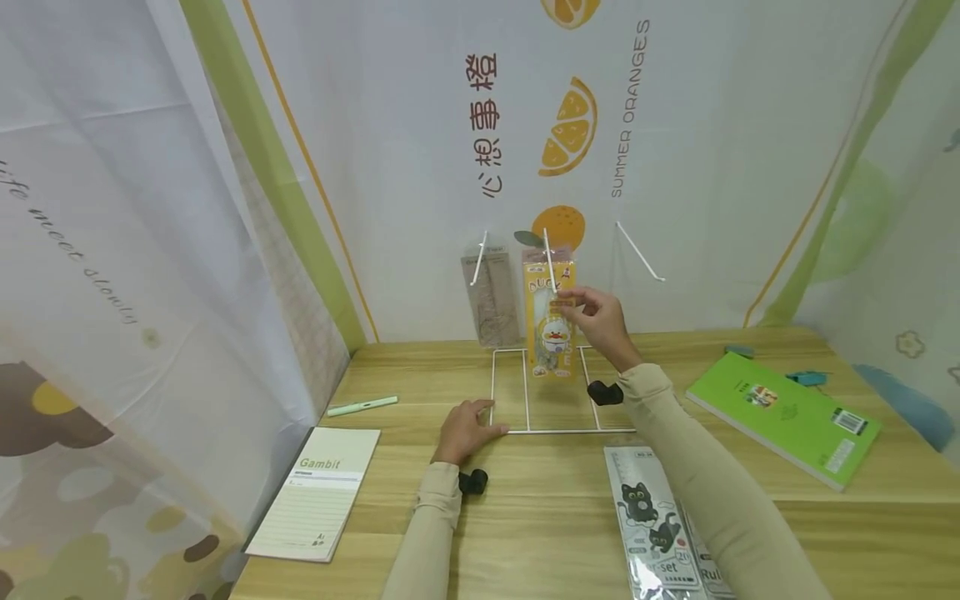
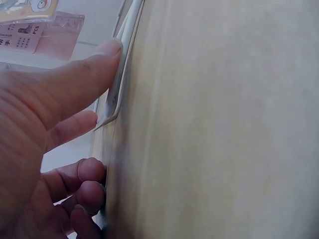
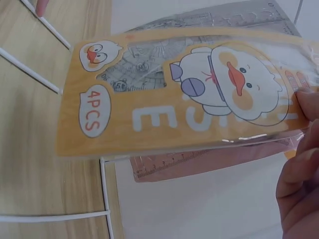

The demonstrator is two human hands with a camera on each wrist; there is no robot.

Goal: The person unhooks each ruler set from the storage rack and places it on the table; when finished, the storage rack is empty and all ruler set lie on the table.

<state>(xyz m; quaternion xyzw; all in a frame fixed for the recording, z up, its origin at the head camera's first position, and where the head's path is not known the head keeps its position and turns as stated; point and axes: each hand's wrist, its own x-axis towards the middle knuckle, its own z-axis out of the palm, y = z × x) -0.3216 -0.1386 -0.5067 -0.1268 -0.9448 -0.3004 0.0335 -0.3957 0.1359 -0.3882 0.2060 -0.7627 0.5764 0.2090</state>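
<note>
My right hand [image 1: 596, 321] pinches the edge of a yellow duck ruler-set package [image 1: 534, 325], which hangs upright beside the middle prong of the white wire rack [image 1: 555, 432]. In the right wrist view the clear window shows rulers inside, and "4PCS" is printed on the card. Behind it is a pinkish ruler package [image 3: 199, 163], partly hidden. A grey ruler package [image 1: 491, 300] hangs at the left prong. My left hand [image 1: 461, 433] rests at the front left corner of the rack's base, its thumb [image 2: 94, 69] extended along the wire.
Two ruler packages lie in front of the rack, one with black cats [image 1: 652, 525], partly under the right sleeve. A notepad [image 1: 318, 492] and pale green pen [image 1: 363, 407] are at left. A green book [image 1: 783, 417] and teal items [image 1: 808, 378] lie at right. The right prong [image 1: 640, 250] holds nothing.
</note>
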